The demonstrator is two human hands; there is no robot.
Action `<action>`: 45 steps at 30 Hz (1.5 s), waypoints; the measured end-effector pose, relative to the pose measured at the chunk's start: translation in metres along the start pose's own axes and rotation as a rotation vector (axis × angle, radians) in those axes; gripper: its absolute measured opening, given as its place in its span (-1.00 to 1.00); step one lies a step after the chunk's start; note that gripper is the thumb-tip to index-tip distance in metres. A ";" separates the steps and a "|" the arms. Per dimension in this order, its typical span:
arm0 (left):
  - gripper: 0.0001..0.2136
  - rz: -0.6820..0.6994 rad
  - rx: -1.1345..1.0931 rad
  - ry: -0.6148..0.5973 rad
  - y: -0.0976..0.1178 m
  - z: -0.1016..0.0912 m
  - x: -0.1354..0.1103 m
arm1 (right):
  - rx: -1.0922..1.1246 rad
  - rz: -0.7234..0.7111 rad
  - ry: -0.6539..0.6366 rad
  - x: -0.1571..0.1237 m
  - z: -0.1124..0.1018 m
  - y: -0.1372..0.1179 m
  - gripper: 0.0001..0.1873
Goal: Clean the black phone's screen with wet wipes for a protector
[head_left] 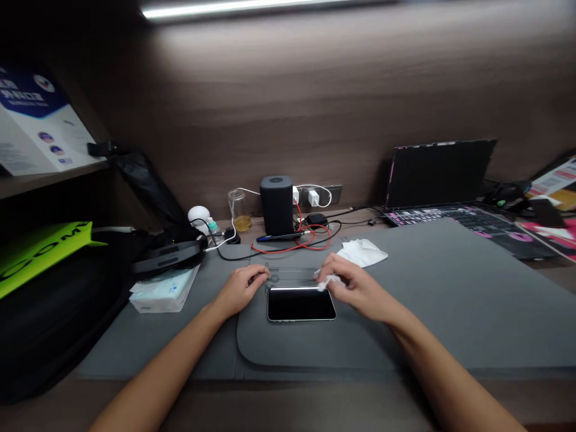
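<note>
A phone (301, 304) lies face up on the grey desk mat, its dark screen showing and its long side toward me. Just beyond it is a clear flat sheet (292, 273), looking like a see-through phone cover or film; its exact kind is hard to make out. My left hand (243, 288) pinches the sheet's left end between thumb and fingers. In my right hand (355, 285) is a crumpled white tissue (332, 281), held over the sheet's right end near the phone's top right corner. Behind that hand lies another white tissue (363, 252).
A tissue pack (165, 290) sits at the left. Along the wall stand a glass jar (241, 211) with amber liquid, a black speaker-like box (276, 205), and red cables (315, 239). A laptop (441, 177) is at the back right. The grey mat (450, 312) spans the desk.
</note>
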State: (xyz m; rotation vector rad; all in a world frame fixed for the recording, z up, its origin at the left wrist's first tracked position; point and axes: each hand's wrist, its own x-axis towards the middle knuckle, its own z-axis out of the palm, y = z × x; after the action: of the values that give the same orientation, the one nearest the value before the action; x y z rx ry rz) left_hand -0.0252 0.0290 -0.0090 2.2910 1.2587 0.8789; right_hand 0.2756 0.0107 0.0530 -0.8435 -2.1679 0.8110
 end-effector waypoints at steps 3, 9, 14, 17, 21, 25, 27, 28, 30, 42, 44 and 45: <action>-0.79 0.043 -0.015 -0.035 -0.001 -0.001 -0.001 | 0.032 -0.008 0.292 0.000 -0.003 0.005 -0.79; -0.79 0.160 -0.009 -0.094 -0.002 0.000 -0.005 | -0.287 0.085 0.329 0.003 0.000 0.015 -0.78; -0.78 0.265 -0.004 -0.115 0.000 0.000 -0.006 | -0.426 0.234 0.013 0.003 0.007 0.025 -0.50; -0.78 0.263 -0.017 -0.112 0.001 0.001 -0.006 | -0.401 0.236 -0.178 0.001 0.007 0.028 -0.46; -0.81 0.250 -0.043 -0.126 0.001 0.002 -0.006 | -0.370 0.200 -0.293 0.000 0.005 0.026 -0.38; -0.83 0.237 -0.058 -0.133 0.002 0.001 -0.006 | -0.352 0.204 -0.347 0.000 0.004 0.022 -0.34; -0.83 0.238 -0.059 -0.138 0.002 0.000 -0.006 | -0.320 0.199 -0.363 0.000 0.003 0.021 -0.36; -0.83 0.240 -0.056 -0.144 0.003 0.000 -0.006 | -0.302 0.193 -0.367 -0.001 0.003 0.020 -0.38; -0.80 0.240 -0.045 -0.156 0.005 -0.001 -0.006 | -0.275 0.185 -0.368 -0.001 0.002 0.020 -0.44; -0.49 0.228 0.010 -0.289 0.018 -0.008 -0.011 | -0.387 0.263 -0.398 -0.003 0.009 0.014 -0.28; -0.49 0.221 0.014 -0.290 0.018 -0.007 -0.011 | -0.400 0.263 -0.409 -0.004 0.009 0.013 -0.27; -0.50 0.218 0.011 -0.288 0.018 -0.007 -0.011 | -0.407 0.263 -0.412 -0.004 0.009 0.012 -0.26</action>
State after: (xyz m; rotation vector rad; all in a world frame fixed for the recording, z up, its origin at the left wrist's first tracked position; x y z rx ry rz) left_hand -0.0230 0.0104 0.0033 2.4883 0.9061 0.5809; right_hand 0.2748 0.0124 0.0370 -1.2766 -2.6794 0.7258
